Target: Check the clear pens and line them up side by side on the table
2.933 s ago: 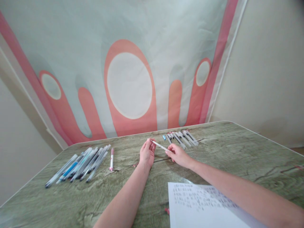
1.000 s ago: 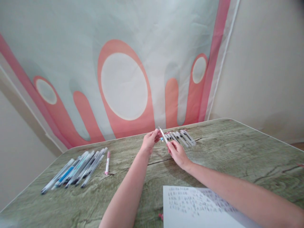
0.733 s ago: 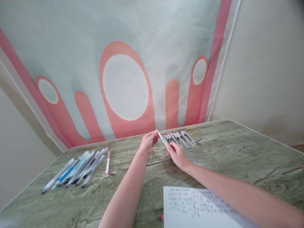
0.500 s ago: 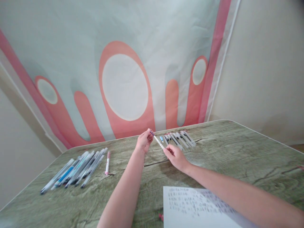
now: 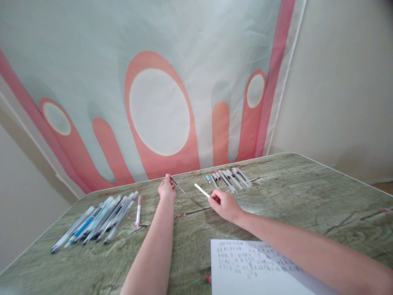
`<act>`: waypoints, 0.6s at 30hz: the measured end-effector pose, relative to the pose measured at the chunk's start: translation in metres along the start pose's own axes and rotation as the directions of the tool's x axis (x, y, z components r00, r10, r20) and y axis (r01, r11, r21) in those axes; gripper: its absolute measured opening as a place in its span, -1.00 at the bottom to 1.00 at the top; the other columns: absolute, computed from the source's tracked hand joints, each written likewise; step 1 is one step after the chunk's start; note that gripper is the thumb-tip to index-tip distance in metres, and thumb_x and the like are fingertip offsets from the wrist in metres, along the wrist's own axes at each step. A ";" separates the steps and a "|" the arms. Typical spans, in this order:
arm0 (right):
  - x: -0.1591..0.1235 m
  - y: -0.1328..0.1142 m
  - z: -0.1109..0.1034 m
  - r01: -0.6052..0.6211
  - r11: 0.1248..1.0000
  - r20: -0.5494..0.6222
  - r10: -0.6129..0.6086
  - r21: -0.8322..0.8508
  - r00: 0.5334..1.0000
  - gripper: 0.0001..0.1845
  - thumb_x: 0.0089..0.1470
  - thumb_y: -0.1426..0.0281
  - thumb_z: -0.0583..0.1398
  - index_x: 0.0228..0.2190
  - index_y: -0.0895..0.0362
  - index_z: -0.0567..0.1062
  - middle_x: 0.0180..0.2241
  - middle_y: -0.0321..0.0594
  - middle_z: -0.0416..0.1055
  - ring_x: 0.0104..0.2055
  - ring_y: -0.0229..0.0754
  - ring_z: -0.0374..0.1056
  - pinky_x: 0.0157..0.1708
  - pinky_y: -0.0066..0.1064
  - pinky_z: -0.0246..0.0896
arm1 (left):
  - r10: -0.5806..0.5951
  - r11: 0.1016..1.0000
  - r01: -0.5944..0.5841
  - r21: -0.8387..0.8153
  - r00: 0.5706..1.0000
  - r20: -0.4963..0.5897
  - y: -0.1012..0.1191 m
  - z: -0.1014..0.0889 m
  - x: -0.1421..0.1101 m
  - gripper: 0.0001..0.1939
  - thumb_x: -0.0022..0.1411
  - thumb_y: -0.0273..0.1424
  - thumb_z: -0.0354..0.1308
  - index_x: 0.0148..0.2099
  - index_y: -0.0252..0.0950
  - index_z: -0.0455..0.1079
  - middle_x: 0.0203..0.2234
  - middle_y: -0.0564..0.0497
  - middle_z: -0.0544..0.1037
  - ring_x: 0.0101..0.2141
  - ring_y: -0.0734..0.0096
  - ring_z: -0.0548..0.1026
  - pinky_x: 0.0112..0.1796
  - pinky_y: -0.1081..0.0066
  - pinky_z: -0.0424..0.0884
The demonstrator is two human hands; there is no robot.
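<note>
My left hand [image 5: 167,191] is closed in a pinch on a thin pen refill [image 5: 177,184] that sticks out to the right above the table. My right hand [image 5: 225,205] is closed on a white pen barrel [image 5: 202,190], which points up and left. The two hands are apart, with a gap between the refill and the barrel. Both hover just over the green wood-grain table [image 5: 291,192].
A row of several pens [image 5: 98,217] lies at the left, with a pink and white pen [image 5: 138,210] beside it. Several pen parts [image 5: 230,178] lie behind my right hand. A written sheet of paper [image 5: 260,268] lies near the front edge.
The hands held one pen together; now they have drawn apart. My left hand moved left with the thin refill, while my right hand kept the white barrel.
</note>
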State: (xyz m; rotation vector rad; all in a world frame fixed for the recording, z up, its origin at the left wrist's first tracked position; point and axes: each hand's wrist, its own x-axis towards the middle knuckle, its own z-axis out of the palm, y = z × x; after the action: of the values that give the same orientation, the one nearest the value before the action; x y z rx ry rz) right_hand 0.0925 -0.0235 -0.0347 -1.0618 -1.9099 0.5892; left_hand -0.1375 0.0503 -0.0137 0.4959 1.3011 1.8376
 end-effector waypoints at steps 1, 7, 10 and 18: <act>0.000 0.000 0.000 -0.001 1.000 -0.001 0.001 -0.011 1.000 -0.79 0.00 0.27 0.07 -0.57 0.09 0.34 -0.66 -0.33 0.30 -0.62 -0.30 0.18 -0.58 -0.48 -0.04 | 0.005 0.999 -0.005 0.038 1.000 0.014 -0.008 0.003 0.000 -0.68 0.05 -0.26 0.11 -0.25 -0.43 0.36 -0.43 -0.04 0.42 -0.47 0.52 0.38 -0.45 0.46 0.35; 0.003 0.003 -0.002 -0.041 0.999 -0.034 0.041 0.001 0.999 -0.72 0.08 0.25 -0.01 -0.21 0.07 0.35 -0.67 -0.35 0.26 -0.62 -0.26 0.18 -0.58 -0.46 0.00 | 0.072 0.903 -0.167 0.396 0.967 0.244 -0.046 0.030 -0.018 -0.67 -0.10 -0.22 0.20 -0.38 -0.42 0.43 -0.65 0.03 0.40 -0.68 0.66 0.28 -0.63 0.61 0.23; 0.005 0.004 -0.002 -0.050 0.998 -0.045 0.052 0.030 0.998 -0.67 0.10 0.27 -0.03 -0.12 0.07 0.31 -0.66 -0.35 0.27 -0.61 -0.25 0.20 -0.56 -0.46 0.04 | 0.029 0.863 -0.182 0.471 0.949 0.313 -0.054 0.037 -0.026 -0.67 -0.11 -0.30 0.21 -0.29 -0.43 0.44 -0.62 -0.01 0.45 -0.65 0.60 0.35 -0.60 0.58 0.29; 0.009 0.006 -0.003 -0.042 0.991 -0.108 0.056 0.125 0.993 -0.70 0.10 0.34 -0.05 -0.17 0.10 0.37 -0.60 -0.33 0.30 -0.53 -0.26 0.25 -0.47 -0.46 0.11 | 0.015 0.759 -0.242 0.604 0.935 0.354 -0.064 0.040 -0.030 -0.59 -0.08 -0.41 0.18 -0.12 -0.44 0.34 -0.54 -0.04 0.51 -0.59 0.51 0.44 -0.60 0.57 0.31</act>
State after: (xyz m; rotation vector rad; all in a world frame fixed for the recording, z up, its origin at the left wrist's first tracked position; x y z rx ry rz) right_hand 0.0953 -0.0126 -0.0333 -1.0434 -1.7324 0.6533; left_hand -0.0670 0.0586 -0.0522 1.2384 1.6698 1.2802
